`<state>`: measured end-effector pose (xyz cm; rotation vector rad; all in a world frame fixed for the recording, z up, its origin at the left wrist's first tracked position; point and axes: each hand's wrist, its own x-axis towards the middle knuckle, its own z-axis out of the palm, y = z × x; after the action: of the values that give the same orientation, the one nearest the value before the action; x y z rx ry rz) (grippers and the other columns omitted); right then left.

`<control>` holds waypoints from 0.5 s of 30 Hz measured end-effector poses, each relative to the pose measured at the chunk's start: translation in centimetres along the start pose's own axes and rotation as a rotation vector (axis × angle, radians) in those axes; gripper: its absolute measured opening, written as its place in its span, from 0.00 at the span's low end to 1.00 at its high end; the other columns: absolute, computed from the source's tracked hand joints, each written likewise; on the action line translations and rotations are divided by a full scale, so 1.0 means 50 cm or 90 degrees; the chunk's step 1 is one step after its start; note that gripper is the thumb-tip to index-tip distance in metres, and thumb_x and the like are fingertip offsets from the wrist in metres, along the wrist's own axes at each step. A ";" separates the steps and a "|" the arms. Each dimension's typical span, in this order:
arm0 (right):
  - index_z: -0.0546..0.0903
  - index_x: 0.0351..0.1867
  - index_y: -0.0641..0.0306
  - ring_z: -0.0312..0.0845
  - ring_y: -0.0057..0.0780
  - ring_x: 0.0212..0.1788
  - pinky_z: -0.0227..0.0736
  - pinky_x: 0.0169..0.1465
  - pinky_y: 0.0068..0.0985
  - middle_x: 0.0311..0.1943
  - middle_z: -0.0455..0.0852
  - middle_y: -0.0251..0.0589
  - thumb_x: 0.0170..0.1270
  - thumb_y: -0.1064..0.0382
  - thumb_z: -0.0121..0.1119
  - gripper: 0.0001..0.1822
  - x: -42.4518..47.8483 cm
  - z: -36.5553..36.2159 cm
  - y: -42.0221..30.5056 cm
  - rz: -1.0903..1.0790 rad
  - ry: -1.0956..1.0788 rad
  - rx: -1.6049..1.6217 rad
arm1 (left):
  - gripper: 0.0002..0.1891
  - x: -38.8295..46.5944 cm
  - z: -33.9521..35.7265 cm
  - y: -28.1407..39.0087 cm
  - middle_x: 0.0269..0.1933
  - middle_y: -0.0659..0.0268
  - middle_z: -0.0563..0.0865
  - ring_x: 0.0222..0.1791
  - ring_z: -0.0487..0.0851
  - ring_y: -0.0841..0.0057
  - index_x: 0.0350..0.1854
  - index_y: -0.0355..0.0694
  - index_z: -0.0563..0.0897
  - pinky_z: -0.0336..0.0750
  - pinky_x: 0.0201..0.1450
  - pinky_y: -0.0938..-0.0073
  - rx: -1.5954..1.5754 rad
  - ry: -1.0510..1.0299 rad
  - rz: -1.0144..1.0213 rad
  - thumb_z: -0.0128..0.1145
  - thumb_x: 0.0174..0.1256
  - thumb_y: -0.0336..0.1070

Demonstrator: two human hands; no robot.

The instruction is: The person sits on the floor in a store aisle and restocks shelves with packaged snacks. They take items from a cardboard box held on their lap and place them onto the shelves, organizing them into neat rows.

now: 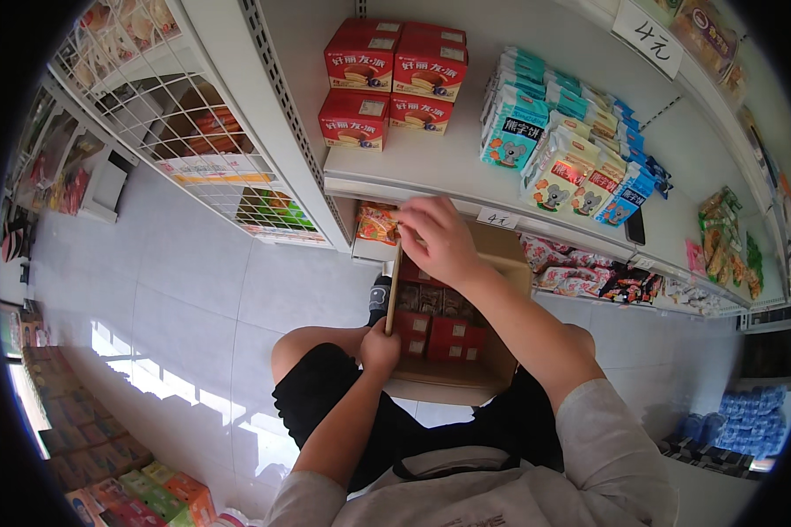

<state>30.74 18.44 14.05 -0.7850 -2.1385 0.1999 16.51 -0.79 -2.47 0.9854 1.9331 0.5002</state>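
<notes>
An open cardboard carton (509, 309) stands between my knees, holding several red snack boxes (458, 336) and some clear-topped packs (430, 300). My left hand (380, 352) grips the carton's left side wall near its front corner. Over the carton's far left corner hovers my right hand (438, 240), thumb and fingers bent together. Its fingertips are beside an orange snack packet (377, 224) on the low shelf; whether they touch the packet or pinch anything is unclear. On the shelf above, red boxes of pies (359, 62) stand stacked in two columns.
Teal, cream and blue biscuit bags (560, 151) fill the shelf's middle, with a dark phone (635, 227) at its edge. A white wire-mesh panel (191, 125) rises at left. Dark and pink packets (580, 273) lie on the lower shelf. Colourful cartons (151, 494) stand on the floor behind left.
</notes>
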 end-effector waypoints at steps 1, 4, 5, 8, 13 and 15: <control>0.85 0.61 0.61 0.82 0.49 0.59 0.81 0.61 0.42 0.64 0.85 0.44 0.65 0.67 0.74 0.22 0.064 -0.001 0.000 0.004 0.015 -0.030 | 0.23 -0.005 -0.008 0.012 0.52 0.46 0.93 0.55 0.90 0.42 0.67 0.50 0.88 0.84 0.59 0.47 0.008 -0.004 -0.010 0.59 0.71 0.42; 0.79 0.70 0.60 0.76 0.56 0.68 0.77 0.70 0.47 0.75 0.75 0.52 0.66 0.61 0.75 0.31 0.198 0.043 0.043 0.044 0.039 -0.150 | 0.24 -0.008 -0.013 0.023 0.53 0.45 0.93 0.56 0.90 0.42 0.68 0.50 0.88 0.84 0.60 0.47 0.023 -0.004 -0.008 0.59 0.70 0.42; 0.78 0.70 0.60 0.75 0.58 0.68 0.76 0.72 0.48 0.76 0.74 0.54 0.66 0.60 0.75 0.32 0.218 0.065 0.071 0.052 0.024 -0.200 | 0.24 -0.005 -0.010 0.021 0.53 0.45 0.93 0.56 0.90 0.42 0.68 0.50 0.87 0.84 0.60 0.47 0.027 -0.003 -0.003 0.59 0.70 0.43; 0.79 0.68 0.60 0.75 0.59 0.69 0.76 0.73 0.49 0.75 0.75 0.57 0.66 0.55 0.76 0.31 0.242 0.101 0.119 0.033 -0.001 -0.277 | 0.24 0.003 -0.001 0.006 0.53 0.45 0.93 0.56 0.90 0.42 0.68 0.51 0.87 0.84 0.60 0.47 0.013 -0.002 0.006 0.59 0.70 0.42; 0.80 0.64 0.60 0.79 0.57 0.67 0.80 0.69 0.48 0.66 0.82 0.55 0.64 0.48 0.80 0.33 0.278 0.097 0.112 0.095 -0.086 -0.224 | 0.24 0.014 0.011 -0.011 0.52 0.45 0.93 0.55 0.90 0.42 0.67 0.51 0.88 0.84 0.59 0.46 0.001 0.011 -0.001 0.59 0.70 0.42; 0.79 0.65 0.60 0.81 0.55 0.65 0.81 0.67 0.48 0.61 0.84 0.54 0.63 0.45 0.80 0.35 0.297 0.068 0.097 0.122 -0.156 -0.231 | 0.24 0.009 0.008 -0.004 0.52 0.45 0.93 0.55 0.90 0.41 0.67 0.51 0.88 0.84 0.59 0.46 0.002 0.009 -0.001 0.59 0.70 0.42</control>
<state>23.58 31.58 19.68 -1.2319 -2.3642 0.0052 16.65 -0.55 -3.06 0.9854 1.9473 0.5049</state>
